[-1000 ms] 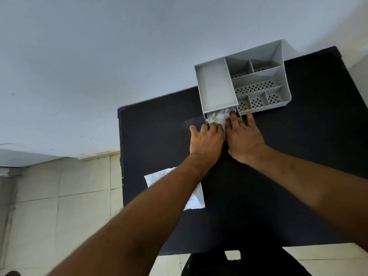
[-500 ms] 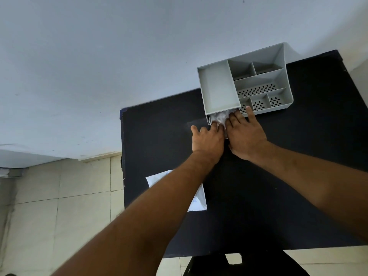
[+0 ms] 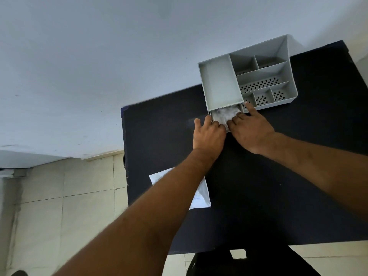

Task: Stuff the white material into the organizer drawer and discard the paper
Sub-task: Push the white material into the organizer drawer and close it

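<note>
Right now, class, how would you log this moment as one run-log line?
stage: stuffing | white material: in open drawer | left hand, right hand: at drawer front | paper: on black table, not discarded

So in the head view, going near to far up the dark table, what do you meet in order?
Near to far: white paper partly under the left forearm → left hand and right hand side by side → open drawer with white material → grey organizer by the wall.

Bare forearms (sleeveless, no jewellery)

Plain room: tiled floor [image 3: 65, 206], black table [image 3: 278, 196].
</note>
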{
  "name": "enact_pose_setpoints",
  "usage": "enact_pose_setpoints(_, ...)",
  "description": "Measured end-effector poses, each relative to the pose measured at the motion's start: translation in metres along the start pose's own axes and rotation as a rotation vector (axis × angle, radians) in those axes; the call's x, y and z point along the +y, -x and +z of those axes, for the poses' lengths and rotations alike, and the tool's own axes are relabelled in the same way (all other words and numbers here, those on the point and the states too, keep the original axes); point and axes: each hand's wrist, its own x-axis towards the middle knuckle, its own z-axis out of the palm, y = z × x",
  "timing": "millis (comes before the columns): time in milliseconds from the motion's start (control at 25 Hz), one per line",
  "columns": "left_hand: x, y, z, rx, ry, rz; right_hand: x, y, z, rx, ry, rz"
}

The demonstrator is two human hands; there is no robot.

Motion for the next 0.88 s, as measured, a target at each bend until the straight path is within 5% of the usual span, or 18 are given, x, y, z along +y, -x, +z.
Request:
enact_pose_setpoints(360,0.006,-0.006,0.0,0.022,0.038,-0.084,0.001,0.003,0.009,0.184,-0.153,0.049)
enact_pose_setpoints(880,-0.001,-0.014,-0.003,-0.048,0.08,-0.044,0.007,-0.004,-0.005,0.058,-0.118,0.044)
